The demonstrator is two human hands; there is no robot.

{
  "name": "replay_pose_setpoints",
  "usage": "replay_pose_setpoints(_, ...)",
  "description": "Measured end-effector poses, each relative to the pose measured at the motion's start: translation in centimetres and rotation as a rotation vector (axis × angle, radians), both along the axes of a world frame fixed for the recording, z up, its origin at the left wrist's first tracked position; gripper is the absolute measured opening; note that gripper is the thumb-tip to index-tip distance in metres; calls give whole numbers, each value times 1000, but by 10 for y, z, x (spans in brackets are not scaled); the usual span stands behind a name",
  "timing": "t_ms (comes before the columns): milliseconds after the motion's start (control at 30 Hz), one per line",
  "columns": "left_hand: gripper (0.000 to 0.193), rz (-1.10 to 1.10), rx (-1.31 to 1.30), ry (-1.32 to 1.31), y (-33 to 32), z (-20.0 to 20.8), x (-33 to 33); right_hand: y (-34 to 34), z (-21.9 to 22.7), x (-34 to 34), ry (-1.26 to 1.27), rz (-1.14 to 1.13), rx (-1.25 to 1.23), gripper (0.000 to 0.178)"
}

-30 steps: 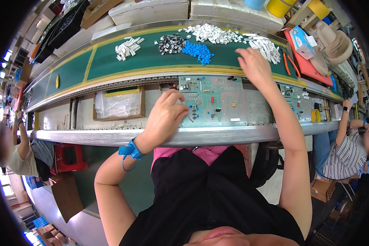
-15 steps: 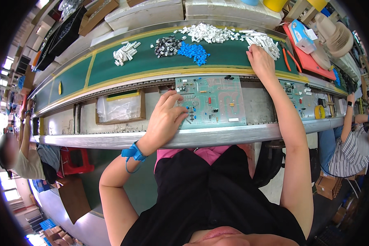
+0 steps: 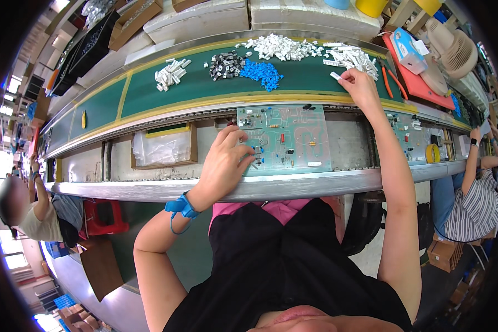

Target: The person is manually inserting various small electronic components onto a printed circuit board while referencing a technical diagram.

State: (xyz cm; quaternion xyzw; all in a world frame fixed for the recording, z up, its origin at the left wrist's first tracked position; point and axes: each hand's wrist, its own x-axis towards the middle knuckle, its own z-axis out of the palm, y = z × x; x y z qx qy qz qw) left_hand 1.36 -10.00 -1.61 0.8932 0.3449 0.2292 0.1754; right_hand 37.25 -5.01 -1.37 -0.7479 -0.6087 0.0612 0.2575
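My right hand (image 3: 361,87) is closed in a pinch on a small white block-shaped component (image 3: 335,76), just in front of a pile of long white components (image 3: 353,56). Below, a green circuit board (image 3: 304,124) fitted with several small parts lies across the rails of the line. Over its left edge rests my left hand (image 3: 227,157), thumb and index finger a little apart beside small blue and black parts. Nothing shows between those fingertips. A blue strap (image 3: 180,206) circles my left wrist.
Piles of white pieces (image 3: 282,47), black parts (image 3: 225,65) and blue parts (image 3: 262,73) lie on the green surface. Orange-handled pliers (image 3: 392,80) are at the right, near a second circuit board (image 3: 406,135). A carton with plastic bags (image 3: 163,146) sits left. Other people work at both ends.
My right hand has drawn back from the long white pile toward me, now with one white component between its fingers. The left hand has stayed nearly in place at the board.
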Motion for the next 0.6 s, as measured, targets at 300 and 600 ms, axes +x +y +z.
replay_pose_setpoints(300,18,-10,29,-90,12,11,3,-55,16,-37,236,461,37,8)
replay_pose_setpoints(600,23,121,516,107,104,11,12,-56,-3,-44,-23,513,17,11)
